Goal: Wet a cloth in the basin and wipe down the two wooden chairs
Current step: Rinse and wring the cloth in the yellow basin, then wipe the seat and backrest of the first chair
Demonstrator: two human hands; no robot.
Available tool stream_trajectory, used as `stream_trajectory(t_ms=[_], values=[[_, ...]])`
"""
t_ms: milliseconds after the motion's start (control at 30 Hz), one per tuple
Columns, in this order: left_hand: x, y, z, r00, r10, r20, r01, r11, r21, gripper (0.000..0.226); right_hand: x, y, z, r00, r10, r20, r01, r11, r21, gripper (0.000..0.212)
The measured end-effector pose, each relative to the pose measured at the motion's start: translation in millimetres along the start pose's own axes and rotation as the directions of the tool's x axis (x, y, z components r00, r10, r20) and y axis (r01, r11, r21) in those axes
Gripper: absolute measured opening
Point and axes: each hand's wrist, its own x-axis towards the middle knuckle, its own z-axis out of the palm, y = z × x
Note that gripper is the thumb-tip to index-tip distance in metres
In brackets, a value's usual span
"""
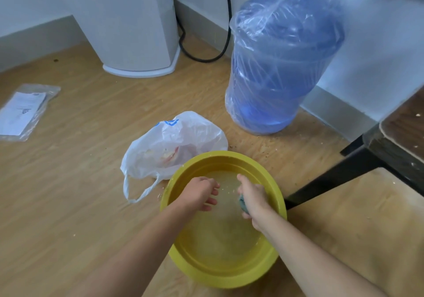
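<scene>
- On the wooden floor [68,193] sits a yellow basin [281,207], holding shallow, slightly cloudy water with pale flecks floating near its far side.
- Over the basin, the right hand [253,195] is closed in a fist around a small teal cloth [243,204]; only a wad of it shows below the curled fingers, just above the water near the basin's right side.
- Left of that fist, also over the basin, the left hand [202,192] hovers palm down, fingers loosely spread and bent, gripping nothing and not touching the cloth.
- Behind the basin and touching its far-left rim lies a crumpled white plastic bag [174,143] with something pale and red inside; one handle loop trails onto the floor.
- Farther behind the basin, to the right, stands a large blue water jug [280,67] wrapped in clear plastic, close to the wall.
- Right of the basin, a dark chair leg [332,177] slants down to the floor near its rim, with the edge of a wooden seat [403,122] above it, speckled with pale crumbs.
- Well behind the basin, to the left, is the white base of an appliance [137,44] with a black cable [206,58] looping beside it.
- Far left of the basin lies a clear sleeve with papers [25,111].
</scene>
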Motion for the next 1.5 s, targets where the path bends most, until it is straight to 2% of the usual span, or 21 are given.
stream_trajectory(t_ms=[100,167,267,333,400,500,600,700,833,1000,1067,1133,1267,1400,1500], values=[[1.7,8.3,-0.2,1.000,-0.014,0.026,0.013,1.000,0.024,0.024,-16.5,-17.2,-5.2,0.987,-0.042,0.154,0.029,0.996,0.083,0.019],[0.4,21.2,-2.8,0.999,-0.008,0.045,0.008,1.000,0.013,0.022,-28.1,-29.0,-9.5,0.971,-0.144,0.192,0.132,0.988,0.076,0.014],[-12.5,48.9,-8.3,0.998,-0.030,0.061,0.030,1.000,-0.003,0.020,-55.2,-50.8,-19.8,0.924,-0.349,0.154,0.365,0.927,-0.085,0.014],[-29.3,71.3,-12.7,0.995,-0.056,0.080,0.056,0.998,0.000,0.022,-76.4,-71.1,-26.0,0.908,-0.410,0.085,0.419,0.886,-0.198,0.028],[-47.5,98.8,-18.7,0.993,-0.072,0.090,0.070,0.997,0.022,0.025,-101.2,-95.3,-27.9,0.881,-0.473,0.033,0.464,0.846,-0.261,0.029],[-73.7,146.8,-33.8,0.993,-0.012,0.118,0.004,0.998,0.068,0.023,-143.2,-134.3,-26.3,0.776,-0.630,0.001,0.569,0.700,-0.430,0.012],[-95.4,194.4,-44.5,0.988,0.050,0.143,-0.059,0.997,0.058,0.027,-188.1,-173.5,-40.9,0.685,-0.728,-0.002,0.641,0.604,-0.474,0.020],[-119.1,231.5,-35.5,0.979,0.048,0.200,-0.060,0.997,0.054,0.029,-222.0,-209.6,-88.4,0.611,-0.791,0.031,0.698,0.519,-0.493,0.025],[-159.2,257.1,8.9,0.950,0.121,0.287,-0.142,0.989,0.052,0.036,-234.1,-243.8,-188.5,0.566,-0.818,-0.102,0.654,0.521,-0.549,0.040],[-194.6,258.4,62.3,0.919,0.191,0.346,-0.210,0.977,0.019,0.030,-199.8,-238.9,-311.0,0.581,-0.681,-0.446,0.421,0.720,-0.552,0.037],[-195.7,257.0,73.2,0.920,0.189,0.342,-0.196,0.980,-0.014,0.027,-181.5,-226.5,-339.5,0.546,-0.604,-0.580,0.308,0.789,-0.532,0.035],[-193.2,257.3,78.6,0.925,0.179,0.336,-0.171,0.984,-0.053,0.026,-166.8,-217.8,-350.6,0.487,-0.587,-0.646,0.234,0.801,-0.551,0.028],[-186.2,257.9,86.4,0.924,0.150,0.351,-0.119,0.987,-0.111,0.031,-147.9,-227.2,-340.9,0.404,-0.647,-0.647,0.219,0.755,-0.618,0.020],[-184.4,259.8,86.6,0.916,0.131,0.379,-0.099,0.990,-0.102,0.033,-137.7,-229.5,-307.3,0.480,-0.761,-0.436,0.287,0.606,-0.742,0.042],[-183.1,264.6,80.5,0.921,0.142,0.362,-0.125,0.990,-0.070,0.032,-145.4,-211.4,-290.2,0.550,-0.788,-0.276,0.313,0.502,-0.806,0.052]])
